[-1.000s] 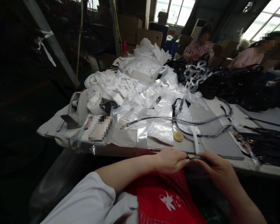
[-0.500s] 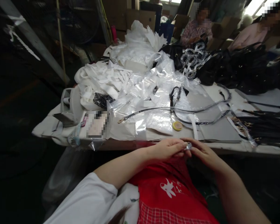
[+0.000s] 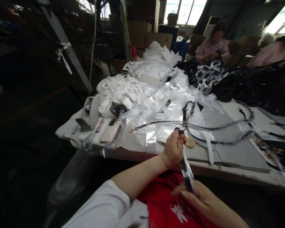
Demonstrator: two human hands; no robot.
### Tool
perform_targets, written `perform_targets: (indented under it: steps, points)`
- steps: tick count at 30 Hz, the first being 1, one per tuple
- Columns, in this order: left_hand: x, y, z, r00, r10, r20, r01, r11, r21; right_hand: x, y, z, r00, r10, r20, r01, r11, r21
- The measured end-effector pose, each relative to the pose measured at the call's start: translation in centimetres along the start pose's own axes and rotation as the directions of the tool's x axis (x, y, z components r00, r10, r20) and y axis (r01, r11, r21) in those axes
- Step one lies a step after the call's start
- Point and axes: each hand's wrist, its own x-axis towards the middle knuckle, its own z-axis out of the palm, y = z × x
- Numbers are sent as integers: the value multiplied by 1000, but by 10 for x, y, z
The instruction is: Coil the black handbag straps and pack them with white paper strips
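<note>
My left hand (image 3: pixel 174 149) is closed around the upper end of a black strap in a clear plastic sleeve (image 3: pixel 185 167), raised at the table's front edge. The strap slants down to my right hand (image 3: pixel 199 199), whose fingers pinch its lower end over my red apron (image 3: pixel 166 205). A small yellow tape roll (image 3: pixel 190 142) lies on the table just right of my left hand. A long thin black strap with a gold clasp (image 3: pixel 156 123) lies across clear plastic bags (image 3: pixel 161 104) beyond it.
A grey table (image 3: pixel 228 152) carries white fabric strips (image 3: pixel 120 90), a tape dispenser (image 3: pixel 89 112), black bags (image 3: pixel 258 85) and gold-trimmed black straps (image 3: pixel 273 148) at right. Two people sit at the far end. Cardboard boxes stand behind.
My hands were together at the table edge. Now the left hand has risen with one strap end and the right has dropped toward my lap, stretching the strap between them.
</note>
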Motion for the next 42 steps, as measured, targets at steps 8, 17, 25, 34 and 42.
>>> perform_targets:
  steps: [8, 17, 25, 34, 42]
  points:
    - [-35, 7, 4, 811, -43, 583, -162, 942, 294, -13, 32, -91, 773, 216, -596, -117, 973, 201]
    - [-5, 41, -14, 741, -308, 597, 664, 465, -585, 34, 65, -22, 945, -1, -328, -53, 987, -154]
    - [9, 15, -28, 982, 171, 81, -185, 955, 231, -21, 0, -13, 994, -43, 97, 32, 993, 116]
    - [-13, 22, -20, 823, -237, 516, 216, 971, 101, -5, 53, -91, 850, 205, -485, -89, 964, 251]
    - [16, 29, -49, 520, -532, 668, 846, 426, -320, 15, 104, -53, 880, 65, -471, -52, 998, 41]
